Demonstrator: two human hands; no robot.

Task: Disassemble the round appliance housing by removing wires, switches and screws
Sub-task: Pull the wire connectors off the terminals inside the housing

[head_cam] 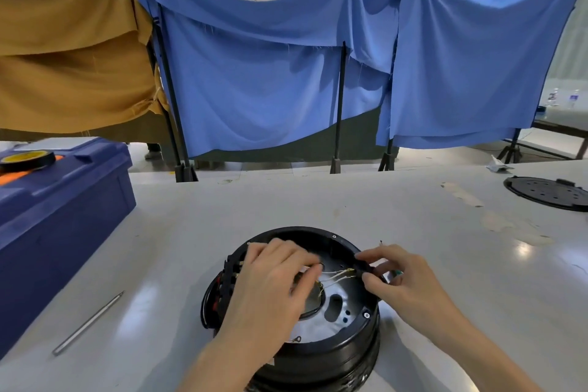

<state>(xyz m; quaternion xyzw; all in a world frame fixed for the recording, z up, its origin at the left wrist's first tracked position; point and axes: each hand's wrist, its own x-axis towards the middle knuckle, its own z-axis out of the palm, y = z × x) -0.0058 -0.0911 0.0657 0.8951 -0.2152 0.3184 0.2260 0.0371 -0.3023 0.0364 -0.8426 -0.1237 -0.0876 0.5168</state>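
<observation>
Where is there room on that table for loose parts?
Bare table lies between the metal rod and the housing, and behind it across to the black lid. Inside, left hand and right hand crowd the wires and switch.

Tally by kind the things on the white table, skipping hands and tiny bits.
Round black housing: 1
Perforated black cover: 1
Blue toolbox: 1
Tape roll, on the toolbox: 1
Metal rod: 1
Crumpled paper: 1
Total: 6

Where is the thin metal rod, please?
Head view, lower left: the thin metal rod lies on the white table, between the blue plastic box and round black housing.
</observation>
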